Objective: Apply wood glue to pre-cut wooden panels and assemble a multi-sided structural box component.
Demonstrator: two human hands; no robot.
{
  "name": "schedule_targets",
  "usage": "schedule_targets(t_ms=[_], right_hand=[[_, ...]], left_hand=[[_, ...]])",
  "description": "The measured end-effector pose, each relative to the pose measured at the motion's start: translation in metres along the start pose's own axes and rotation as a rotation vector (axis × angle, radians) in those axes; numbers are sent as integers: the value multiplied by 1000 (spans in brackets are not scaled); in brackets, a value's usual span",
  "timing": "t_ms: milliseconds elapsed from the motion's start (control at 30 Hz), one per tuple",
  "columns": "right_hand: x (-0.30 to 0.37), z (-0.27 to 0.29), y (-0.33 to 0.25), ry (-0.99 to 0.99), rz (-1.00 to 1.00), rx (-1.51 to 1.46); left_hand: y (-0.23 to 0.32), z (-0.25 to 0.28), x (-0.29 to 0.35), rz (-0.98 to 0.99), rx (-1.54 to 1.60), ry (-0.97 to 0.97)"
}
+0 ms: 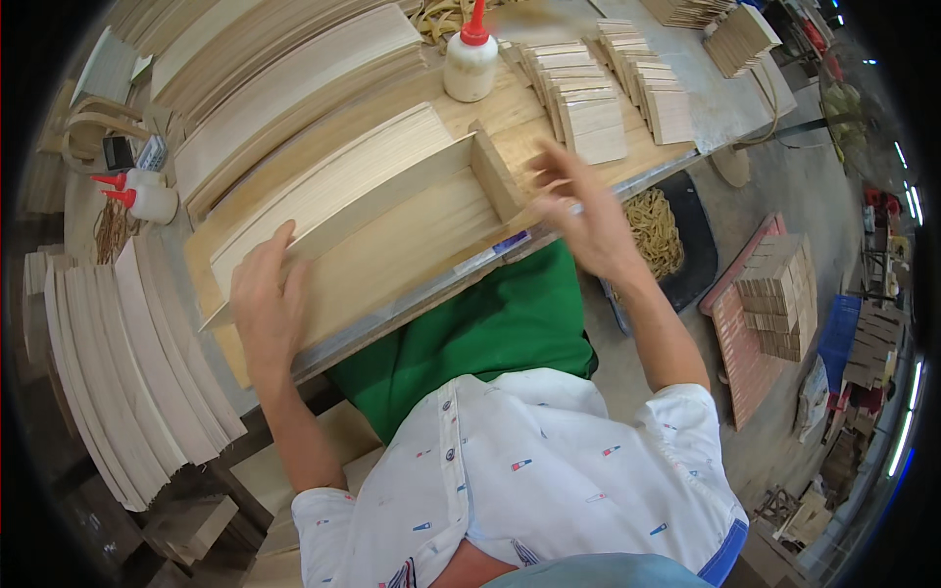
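Note:
A long, thin wooden board (387,201) stands on edge on the workbench, running from lower left to upper right. A short wooden end piece (498,176) meets its right end, so the two make a corner. My left hand (267,304) is closed round the long board near its left end, fingers behind it and thumb on the near side. Just right of the short piece, my right hand (585,220) is raised, slightly blurred, with fingers apart and nothing visible in it. Behind the long board lies a low stack of pale wooden strips (333,181).
A white glue bottle with red tip (470,69) stands behind the corner. Fanned short wooden pieces (588,113) lie at the back right, larger stacks of boards (294,93) at the back left. Below the bench's right edge sits a black bin (691,240) of rubber-band-like strips.

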State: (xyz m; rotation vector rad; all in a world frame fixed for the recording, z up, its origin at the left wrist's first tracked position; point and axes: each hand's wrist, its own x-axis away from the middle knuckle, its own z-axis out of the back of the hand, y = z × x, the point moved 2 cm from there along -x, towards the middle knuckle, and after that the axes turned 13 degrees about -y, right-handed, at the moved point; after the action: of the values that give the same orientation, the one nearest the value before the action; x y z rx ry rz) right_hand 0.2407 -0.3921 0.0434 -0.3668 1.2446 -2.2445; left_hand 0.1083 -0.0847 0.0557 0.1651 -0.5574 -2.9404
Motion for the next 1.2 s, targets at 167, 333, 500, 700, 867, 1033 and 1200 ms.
schedule_targets(t_ms=[167,333,500,700,867,1033,1200], right_hand=[[3,71,81,466,-237,237],[-10,70,122,328,-319,247],[-5,77,124,341,-347,77],[16,83,114,373,-153,-662],[34,44,32,277,-13,-1196],[32,-38,-17,-46,-116,-1191],[20,-17,-27,117,159,-352]], left_hand=[[16,18,2,-14,19,80],[44,7,14,-156,198,176],[78,-23,23,-221,238,152],[108,-53,32,-241,538,41],[141,-67,19,-255,1083,-98],[143,-86,21,-22,1582,84],[64,-34,80,84,946,663]])
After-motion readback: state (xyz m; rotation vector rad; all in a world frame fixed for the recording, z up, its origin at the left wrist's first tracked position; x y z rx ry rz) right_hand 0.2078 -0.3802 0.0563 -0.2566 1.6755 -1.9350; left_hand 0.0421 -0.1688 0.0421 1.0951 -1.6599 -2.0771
